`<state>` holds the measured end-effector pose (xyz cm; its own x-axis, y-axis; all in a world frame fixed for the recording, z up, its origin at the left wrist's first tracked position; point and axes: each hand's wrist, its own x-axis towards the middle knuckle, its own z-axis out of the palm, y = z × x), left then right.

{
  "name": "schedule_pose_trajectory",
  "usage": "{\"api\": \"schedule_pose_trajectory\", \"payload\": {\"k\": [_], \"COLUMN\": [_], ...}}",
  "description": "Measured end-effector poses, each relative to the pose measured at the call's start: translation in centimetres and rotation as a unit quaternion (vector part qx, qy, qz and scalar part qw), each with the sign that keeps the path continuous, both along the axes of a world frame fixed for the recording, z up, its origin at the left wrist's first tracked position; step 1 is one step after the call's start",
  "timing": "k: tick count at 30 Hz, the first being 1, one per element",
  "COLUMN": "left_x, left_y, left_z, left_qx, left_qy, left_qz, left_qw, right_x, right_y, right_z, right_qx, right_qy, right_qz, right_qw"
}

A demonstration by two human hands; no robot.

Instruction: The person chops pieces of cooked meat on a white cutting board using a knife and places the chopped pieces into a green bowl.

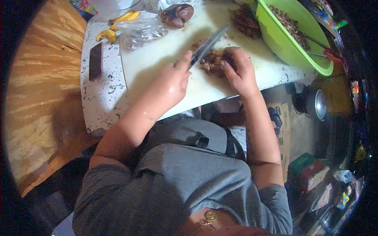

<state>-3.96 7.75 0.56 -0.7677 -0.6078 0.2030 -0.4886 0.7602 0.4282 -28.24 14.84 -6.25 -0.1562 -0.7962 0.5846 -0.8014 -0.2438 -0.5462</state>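
My left hand (174, 81) grips the dark handle of a kitchen knife (210, 44), index finger stretched along it. The blade slants up and to the right above a white cutting board (153, 69). On the board, my right hand (240, 63) curls over a dark brown piece of meat, mostly hidden beneath the fingers. Chopped brown bits (208, 63) lie between the blade and that hand. Farther back rests a whole browned chunk of meat (177, 16). Another dark piece of meat (245, 23) sits by a green basin (271, 38).
Chopped food (288, 25) and red-handled utensils (332, 56) are in the basin. To the left are a clear plastic bag (144, 34), yellow banana peels (107, 36) and a phone (96, 62) on the marbled tabletop (103, 97). The table's near edge runs below my forearms.
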Motion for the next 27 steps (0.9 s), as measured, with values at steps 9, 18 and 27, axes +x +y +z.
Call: {"api": "schedule_pose_trajectory", "payload": {"k": [9, 18, 27], "left_x": [4.8, 0.0, -1.3], "left_y": [3.5, 3.3, -0.4], "left_z": [3.1, 0.0, -1.5], "left_qx": [0.114, 0.089, -0.004], "left_qy": [-0.138, -0.150, -0.025], "left_qz": [0.027, -0.004, -0.025], "left_qw": [0.984, 0.985, 0.999], "right_x": [2.0, 1.8, 1.2], "right_y": [0.0, -0.6, 0.3], "right_z": [1.2, 0.4, 0.6], "right_qx": [0.043, 0.034, -0.019], "right_qy": [0.114, 0.087, 0.050], "right_qz": [0.015, 0.049, 0.006], "right_qw": [0.992, 0.994, 0.999]}}
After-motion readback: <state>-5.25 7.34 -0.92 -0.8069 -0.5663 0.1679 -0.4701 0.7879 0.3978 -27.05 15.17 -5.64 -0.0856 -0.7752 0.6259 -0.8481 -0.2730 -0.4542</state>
